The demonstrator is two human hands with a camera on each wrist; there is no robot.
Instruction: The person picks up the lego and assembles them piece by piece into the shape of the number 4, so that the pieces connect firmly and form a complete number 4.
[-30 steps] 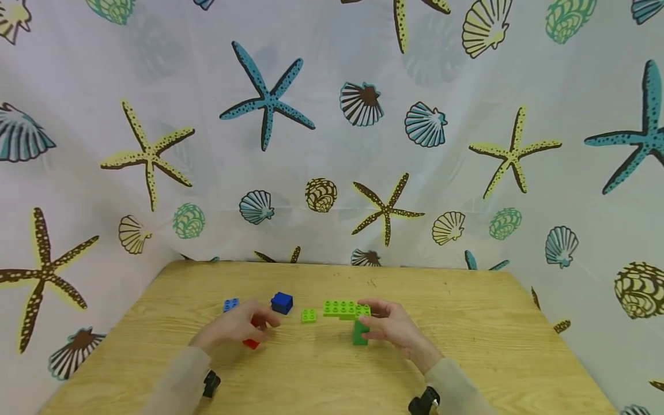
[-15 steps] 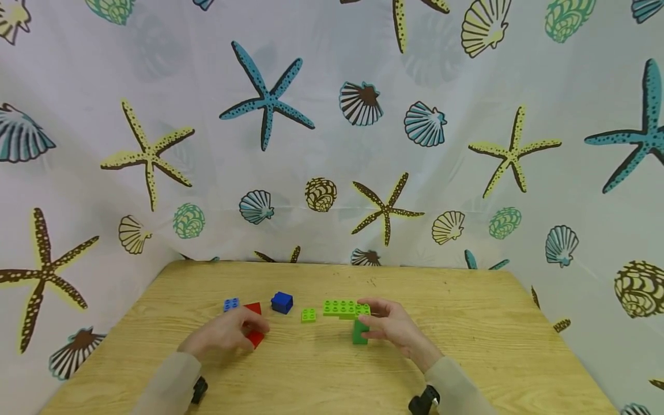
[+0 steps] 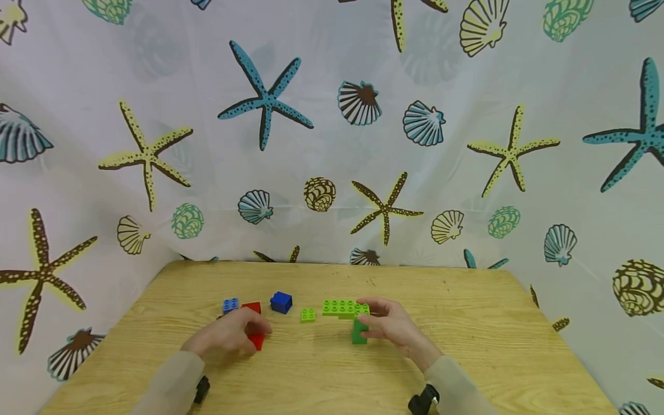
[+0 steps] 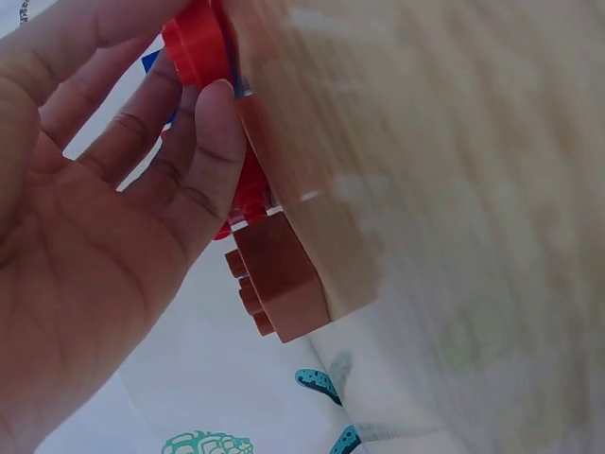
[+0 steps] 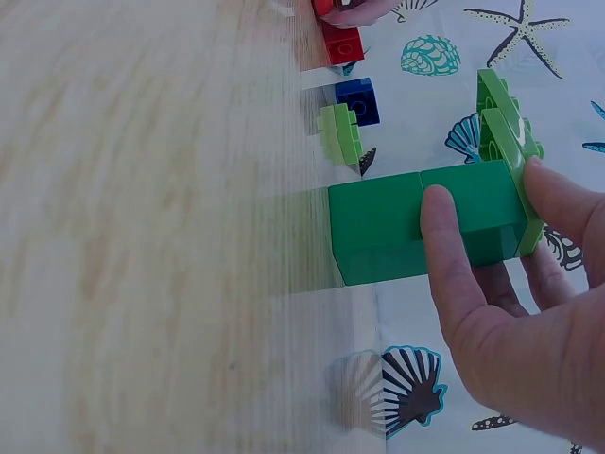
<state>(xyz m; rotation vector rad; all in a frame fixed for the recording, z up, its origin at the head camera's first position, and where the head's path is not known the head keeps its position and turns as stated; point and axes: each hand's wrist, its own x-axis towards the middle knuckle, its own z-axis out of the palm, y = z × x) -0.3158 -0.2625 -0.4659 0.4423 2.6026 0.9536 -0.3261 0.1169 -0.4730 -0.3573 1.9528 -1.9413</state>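
Note:
In the head view my left hand (image 3: 225,333) is at the table's left-middle, gripping a red toy brick (image 3: 257,341). The left wrist view shows that red brick (image 4: 197,47) at the fingertips, partly covered by them. Behind the hand lies another red brick (image 3: 252,306). My right hand (image 3: 395,329) holds an upright stack of dark green bricks (image 5: 425,218), thumb and fingers on opposite sides. On top of the stack, lime green bricks (image 3: 339,308) reach out leftward as an overhang.
A small lime brick (image 3: 308,315) lies between the hands. A dark blue brick (image 3: 282,302) and a lighter blue brick (image 3: 230,305) lie farther back. The left wrist view shows a brown brick (image 4: 279,274). A patterned curtain (image 3: 332,144) hangs behind the wooden table (image 3: 467,323).
My left hand has drawn back to the left, baring the rear red brick, then shifted slightly right. The red brick it grips has turned slightly. My right hand and the green stack have stayed still.

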